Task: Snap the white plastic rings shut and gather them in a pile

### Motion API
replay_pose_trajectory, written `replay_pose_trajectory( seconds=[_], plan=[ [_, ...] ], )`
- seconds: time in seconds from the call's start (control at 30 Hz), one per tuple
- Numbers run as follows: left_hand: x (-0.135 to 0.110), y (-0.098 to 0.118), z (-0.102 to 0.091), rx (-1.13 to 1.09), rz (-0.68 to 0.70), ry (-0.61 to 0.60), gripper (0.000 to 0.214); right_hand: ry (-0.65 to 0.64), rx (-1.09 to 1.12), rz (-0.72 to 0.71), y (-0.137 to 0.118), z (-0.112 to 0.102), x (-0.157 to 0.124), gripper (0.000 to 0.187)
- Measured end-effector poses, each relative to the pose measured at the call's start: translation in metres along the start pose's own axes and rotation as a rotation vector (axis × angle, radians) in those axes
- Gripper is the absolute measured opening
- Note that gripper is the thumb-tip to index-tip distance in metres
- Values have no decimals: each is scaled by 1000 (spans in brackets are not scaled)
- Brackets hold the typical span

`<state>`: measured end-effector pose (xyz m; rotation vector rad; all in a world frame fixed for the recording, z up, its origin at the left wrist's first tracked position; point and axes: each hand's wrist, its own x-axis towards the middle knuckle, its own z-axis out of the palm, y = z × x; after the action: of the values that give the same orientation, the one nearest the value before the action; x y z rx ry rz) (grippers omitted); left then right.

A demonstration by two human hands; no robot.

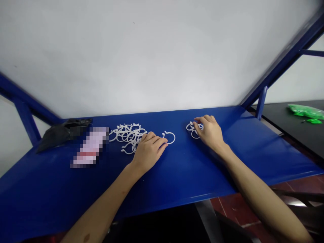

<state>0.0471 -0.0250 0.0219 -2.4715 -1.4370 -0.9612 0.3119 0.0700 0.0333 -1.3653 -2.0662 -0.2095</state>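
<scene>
A pile of several white plastic rings [128, 134] lies on the blue table [177, 175]. My left hand [149, 150] rests palm down at the pile's right edge, its fingertips touching a single white ring [170, 137] that lies apart from the pile. My right hand [210, 131] lies farther right with its fingers curled over a small cluster of white rings [191, 129], touching them. Whether either hand grips a ring is hidden by the fingers.
A black bag [62, 133] lies at the table's back left, with a blurred pink and white packet [91, 146] beside it. A white wall stands behind. A blue frame post [262, 101] rises at right; green items [306, 113] lie on a dark table beyond.
</scene>
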Motion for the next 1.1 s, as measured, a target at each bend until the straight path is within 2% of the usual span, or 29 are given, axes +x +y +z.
replay_pose_trajectory(
  seconds=[0.1, 0.27, 0.33, 0.43, 0.53, 0.6, 0.7, 0.77, 0.9, 1.1],
  plan=[
    [1, 2, 0, 0, 36, 24, 12, -72, 200, -78, -10, 0, -3, 28],
    [1, 3, 0, -48, 29, 21, 13, -327, 575, -149, -40, 0, -15, 28],
    [1, 3, 0, -64, 23, 25, 14, -363, 674, -134, -48, 0, -19, 26],
    [1, 4, 1, -94, 22, 45, 12, -350, 759, -89, -54, 2, -21, 20],
    [1, 6, 2, -148, -20, 62, 7, -344, 796, -67, -56, 3, -22, 16],
    [1, 8, 3, -200, -121, 96, 4, -349, 788, -86, -58, 2, -23, 14],
    [2, 10, 5, -295, -303, 130, 9, -346, 746, -169, -61, 1, -25, 14],
    [3, 11, 6, -349, -352, 112, 12, -343, 714, -238, -61, 1, -26, 14],
    [2, 12, 8, -392, -323, 119, 6, -341, 681, -333, -58, 3, -27, 16],
    [-5, 13, 10, -340, -198, 201, 5, -317, 676, -422, -61, 0, -29, 19]
  ],
)
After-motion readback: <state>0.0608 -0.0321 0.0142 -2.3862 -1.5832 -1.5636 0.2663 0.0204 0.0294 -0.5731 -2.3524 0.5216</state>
